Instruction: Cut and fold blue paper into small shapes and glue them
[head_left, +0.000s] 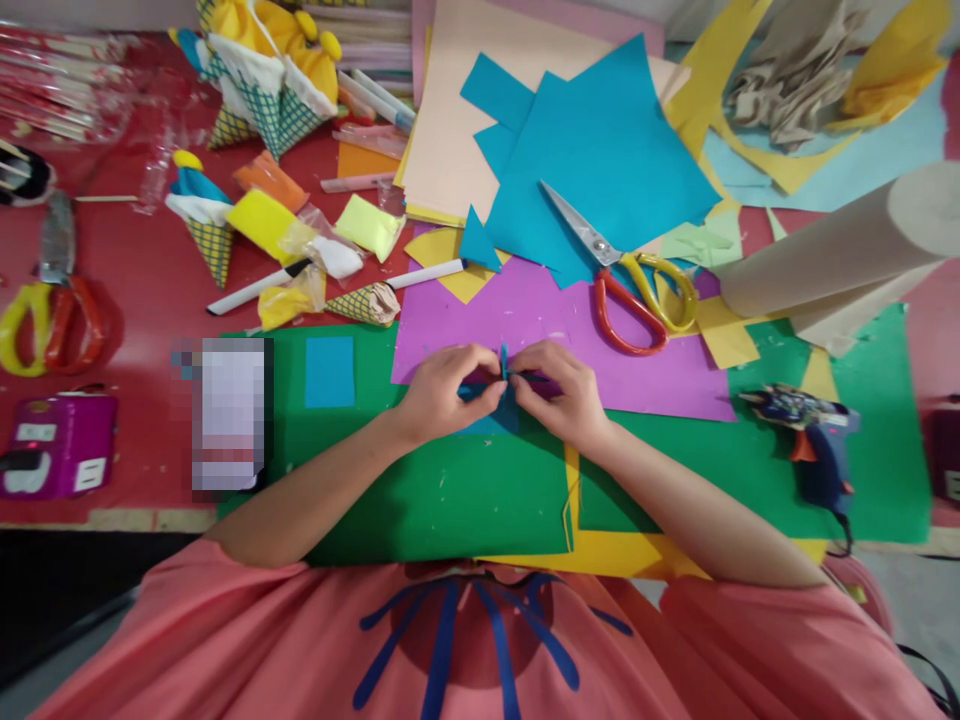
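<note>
My left hand (450, 390) and my right hand (564, 398) meet in front of me. Between their fingertips, both pinch a small folded piece of blue paper (505, 360), seen almost edge-on. Partly hidden under the fingers, more blue paper (495, 418) shows; I cannot tell whether it is the same piece. Both hands are over the border of a purple sheet (480, 315) and a green sheet (442, 500). A blue paper square (330, 372) lies flat to the left of my left hand. Scissors with red and yellow handles (628, 285) rest beyond my right hand.
At right are a glue gun (821, 435) and a white paper roll (832, 240). Blue sheets (600, 170) lie at the back. On the left sit a phone (232, 415), a second pair of scissors (56, 285), a purple box (60, 445) and cone-shaped crafts (202, 220).
</note>
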